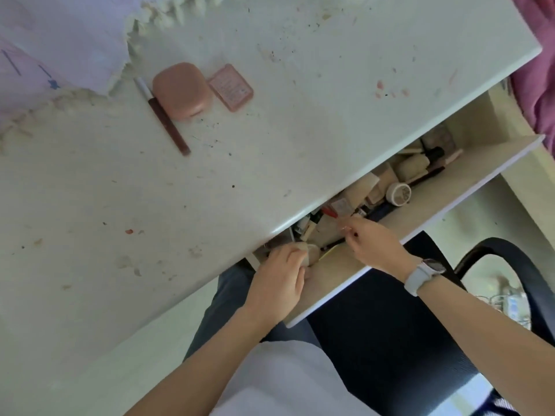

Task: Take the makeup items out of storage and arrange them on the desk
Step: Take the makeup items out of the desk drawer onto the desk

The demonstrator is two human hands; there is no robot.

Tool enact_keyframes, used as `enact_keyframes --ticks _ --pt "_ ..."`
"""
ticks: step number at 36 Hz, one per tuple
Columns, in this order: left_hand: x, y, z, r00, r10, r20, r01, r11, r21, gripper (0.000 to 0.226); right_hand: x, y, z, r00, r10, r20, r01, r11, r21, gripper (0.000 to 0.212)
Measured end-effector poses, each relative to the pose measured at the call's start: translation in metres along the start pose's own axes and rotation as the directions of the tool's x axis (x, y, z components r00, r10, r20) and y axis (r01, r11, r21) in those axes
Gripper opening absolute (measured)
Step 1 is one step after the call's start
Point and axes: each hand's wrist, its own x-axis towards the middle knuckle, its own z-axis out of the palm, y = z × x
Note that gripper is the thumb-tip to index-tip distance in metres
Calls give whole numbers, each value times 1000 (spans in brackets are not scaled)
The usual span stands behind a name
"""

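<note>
White, stained and speckled desk top point(270, 121), running slantwise across the view. Directly on it, far side: a rounded pink plastic compact case point(180, 90); just right of it, a smaller flat pink rectangular palette point(230, 87); touching the compact's left edge, a slim pencil with white cap and dark brown barrel point(163, 115). Pale lilac cloth with frayed cream fringe point(60, 46) over the far left corner.

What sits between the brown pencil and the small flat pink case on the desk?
In the head view, the rounded pink compact lies between the brown pencil and small flat pink case.
</note>
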Motion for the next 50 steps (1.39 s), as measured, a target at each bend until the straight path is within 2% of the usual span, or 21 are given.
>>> enact_keyframes --ticks 3,5,8,11,13,15,17,22,26,30,36,43,50 --pt "13 -16 31 980 -75 182 41 982 184 42 13 16 10 983 31 180 -1 986 -164 33" --pt "20 -22 42 965 -105 242 23 947 320 52 24 19 15 968 26 250 41 965 -258 35" --pt "27 -23 50 955 -75 287 -58 902 428 60 34 16 23 937 22 350 104 935 -338 39" --pt "27 -21 53 946 -38 321 -136 854 502 56 38 10 28 886 34 463 205 866 -455 41" --pt "26 -19 50 961 -3 277 -154 825 543 41 41 8 31 870 19 492 271 816 -511 37" --pt "27 -17 48 957 46 285 -201 818 539 19 45 6 30 859 22 512 296 795 -530 35" --pt "27 -19 47 953 63 297 -217 825 522 9 47 5 28 855 25 517 300 790 -534 35" --pt "30 -19 50 953 32 300 -198 819 539 11 46 11 24 844 -59 533 382 764 -520 29" --pt "35 -24 54 926 8 377 -203 854 479 21 43 12 19 823 -58 565 410 749 -521 32" --pt "35 -26 52 914 -38 403 -159 881 446 31 41 13 15 806 -53 590 389 797 -461 33" --pt "28 -29 52 923 -17 384 -171 877 449 35 40 15 9 794 -84 602 347 876 -336 26" --pt "24 -21 43 935 73 346 -220 887 406 42 36 11 8 759 -80 646 392 848 -356 33" --pt "23 -32 49 921 34 388 -175 925 336 50 32 14 6 765 -134 629 373 889 -264 22"
